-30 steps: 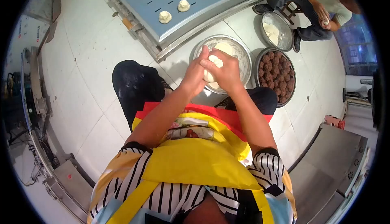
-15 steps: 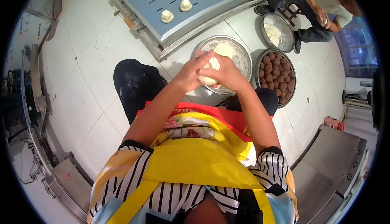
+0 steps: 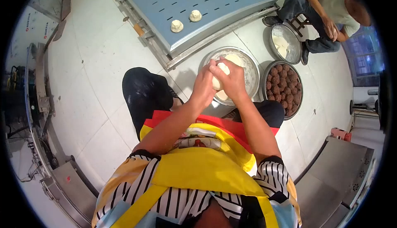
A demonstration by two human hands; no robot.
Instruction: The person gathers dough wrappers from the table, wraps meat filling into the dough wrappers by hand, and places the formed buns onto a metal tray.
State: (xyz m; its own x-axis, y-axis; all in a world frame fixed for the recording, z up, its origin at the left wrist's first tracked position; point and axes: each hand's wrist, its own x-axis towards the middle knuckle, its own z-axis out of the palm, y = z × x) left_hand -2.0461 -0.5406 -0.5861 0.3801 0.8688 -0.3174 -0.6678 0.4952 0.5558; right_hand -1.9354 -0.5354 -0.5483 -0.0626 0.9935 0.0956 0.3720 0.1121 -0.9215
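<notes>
My left hand (image 3: 203, 86) and my right hand (image 3: 233, 81) are wrapped together round a pale dough ball (image 3: 218, 81), over the near left side of a floured metal bowl (image 3: 255, 77). Part of the dough shows between the thumbs and fingers; its underside is hidden. Flat pale dough pieces (image 3: 234, 59) lie in that bowl, behind and below my hands. To the right, a round pan (image 3: 265, 100) holds several dark brown balls (image 3: 285, 88).
A slotted blue-grey platform (image 3: 215, 2) bears several dough mounds (image 3: 195, 16). Another bowl (image 3: 296, 48) with dough pieces stands beside a seated person (image 3: 318, 13) whose hands are together. Metal equipment (image 3: 331, 166) is at the lower right.
The platform, bowls and pan appear slightly lower in view. My hands have shifted their grip on the dough ball, which stays between them.
</notes>
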